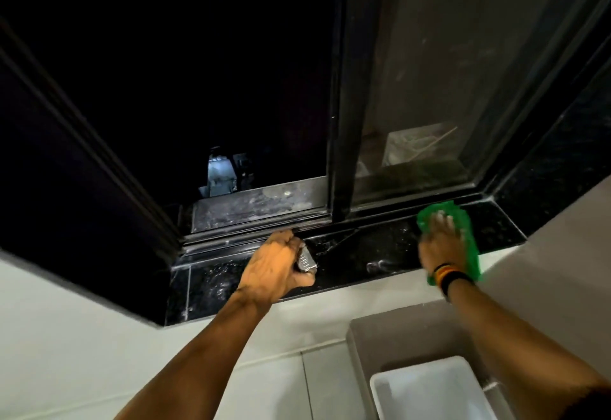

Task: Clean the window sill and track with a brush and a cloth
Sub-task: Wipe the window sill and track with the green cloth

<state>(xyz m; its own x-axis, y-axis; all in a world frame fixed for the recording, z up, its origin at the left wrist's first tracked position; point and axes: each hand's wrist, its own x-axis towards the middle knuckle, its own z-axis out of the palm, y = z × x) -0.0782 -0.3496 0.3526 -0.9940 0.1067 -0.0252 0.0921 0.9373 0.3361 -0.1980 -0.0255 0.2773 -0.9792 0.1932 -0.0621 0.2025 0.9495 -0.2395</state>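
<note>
A black speckled stone sill [357, 256] runs under a dark-framed sliding window, with the metal track [251, 233] along its far edge. My left hand [276, 266] is closed around a brush [305, 259]; only its metal ferrule shows, and the bristles are hidden by my fingers near the track. My right hand [441, 242] lies flat on a green cloth [463, 237], pressing it onto the right end of the sill. That hand looks blurred. A striped band is on the right wrist.
The left window half is open to darkness; the glass pane [429, 89] covers the right half. White wall lies below the sill. A white rectangular basin [429, 390] sits at the lower right, under my right forearm.
</note>
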